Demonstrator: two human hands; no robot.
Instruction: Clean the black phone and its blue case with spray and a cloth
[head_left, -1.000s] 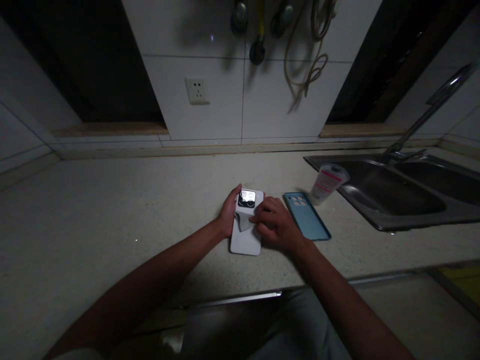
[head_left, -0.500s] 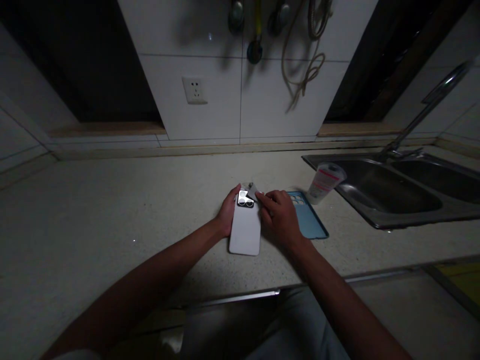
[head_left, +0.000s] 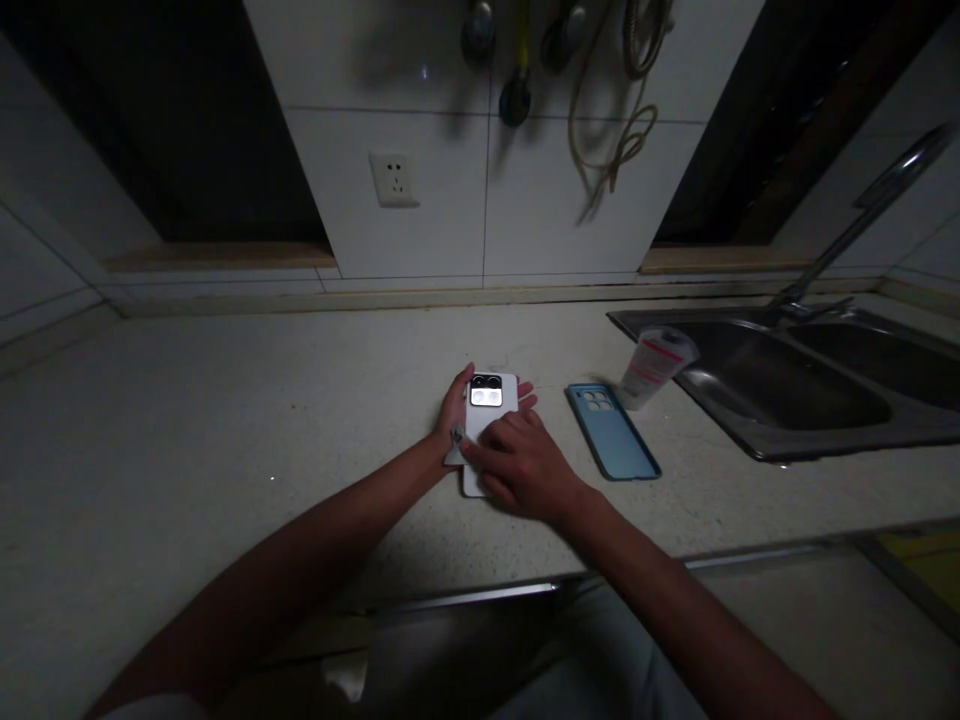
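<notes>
A white phone (head_left: 478, 422) lies back side up in my left hand (head_left: 452, 408). The thumb runs along the phone's left edge, and the other fingertips show past its right edge. A shiny camera block sits at the phone's top. My right hand (head_left: 529, 462) is over the lower half of the phone, its fingers closed on a small grey cloth (head_left: 454, 447). The cloth is at the phone's left edge, by my left wrist. Part of the phone's lower back is hidden by my right hand. To the right, a blue phone case (head_left: 624, 440) rests on the counter.
Beside the case stands a clear plastic cup (head_left: 654, 368) with red print, close to the double steel sink (head_left: 761, 448) and its tap (head_left: 862, 215). On the tiled wall are a power socket (head_left: 393, 180), pipe fittings and a hanging cord (head_left: 622, 150). The counter's front edge runs below my arms.
My right hand has moved the cloth from the camera block down to the phone's left edge. My left hand's fingertips now show past the right edge, and the case is uncovered.
</notes>
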